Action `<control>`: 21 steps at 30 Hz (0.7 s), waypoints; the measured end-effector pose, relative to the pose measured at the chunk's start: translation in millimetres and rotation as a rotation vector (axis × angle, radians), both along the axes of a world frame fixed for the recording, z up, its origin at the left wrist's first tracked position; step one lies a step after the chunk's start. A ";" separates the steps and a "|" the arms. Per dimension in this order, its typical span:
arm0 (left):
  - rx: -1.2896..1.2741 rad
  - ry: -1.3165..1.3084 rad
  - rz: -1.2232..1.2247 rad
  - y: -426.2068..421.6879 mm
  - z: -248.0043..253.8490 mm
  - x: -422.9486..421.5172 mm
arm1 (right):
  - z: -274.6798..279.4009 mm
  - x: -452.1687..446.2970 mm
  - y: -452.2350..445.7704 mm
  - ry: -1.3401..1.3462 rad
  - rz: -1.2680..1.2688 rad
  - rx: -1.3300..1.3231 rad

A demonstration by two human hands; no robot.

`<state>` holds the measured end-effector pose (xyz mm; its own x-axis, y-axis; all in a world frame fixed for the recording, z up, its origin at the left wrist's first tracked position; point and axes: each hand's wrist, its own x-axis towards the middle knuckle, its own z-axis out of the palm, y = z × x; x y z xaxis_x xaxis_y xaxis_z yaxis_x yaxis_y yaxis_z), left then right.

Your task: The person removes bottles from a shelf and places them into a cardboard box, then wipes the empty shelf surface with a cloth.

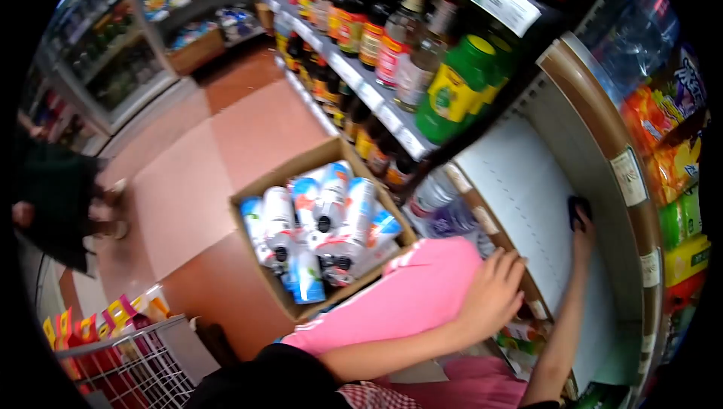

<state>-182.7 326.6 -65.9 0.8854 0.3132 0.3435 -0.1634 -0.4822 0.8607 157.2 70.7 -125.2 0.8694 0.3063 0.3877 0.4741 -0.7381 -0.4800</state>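
My right hand (583, 234) reaches deep onto the white shelf board (512, 175), its fingers closed on a dark cloth (578, 209) that touches the board. The cloth is small in view and partly covered by the fingers. My left hand (495, 292) lies at the front edge of the same shelf, beside my pink-clad knee (429, 281). Its fingers are loosely bent and a little apart, with nothing seen in them. In front of the knee, an open cardboard box (297, 175) holds several white-and-blue bottles (331, 198) with black caps, lying jumbled.
Sauce bottles (369, 40) and green-and-yellow jugs (456, 89) line the shelves ahead. Bagged snacks (670, 160) hang at right. A wire basket (143, 356) with colourful packets stands at lower left. A person in dark clothing (53, 198) is at far left, near glass-door coolers (105, 47).
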 end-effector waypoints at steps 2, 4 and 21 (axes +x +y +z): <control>0.008 -0.021 -0.003 -4.9 -2.6 -2.5 | 2.2 -11.3 7.8 0.055 0.042 0.035; 0.016 -0.037 -0.001 -9.8 -2.5 -5.8 | 9.5 -33.8 22.2 0.064 0.091 0.037; 0.111 -0.095 -0.017 -47.6 -11.4 -38.9 | 31.0 -186.5 52.1 0.115 0.355 -0.004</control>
<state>-221.7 279.1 -77.3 0.8521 0.2539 0.4576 -0.2502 -0.5704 0.7823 -29.3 122.8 -94.2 0.7465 0.5980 0.2917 0.6440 -0.5391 -0.5428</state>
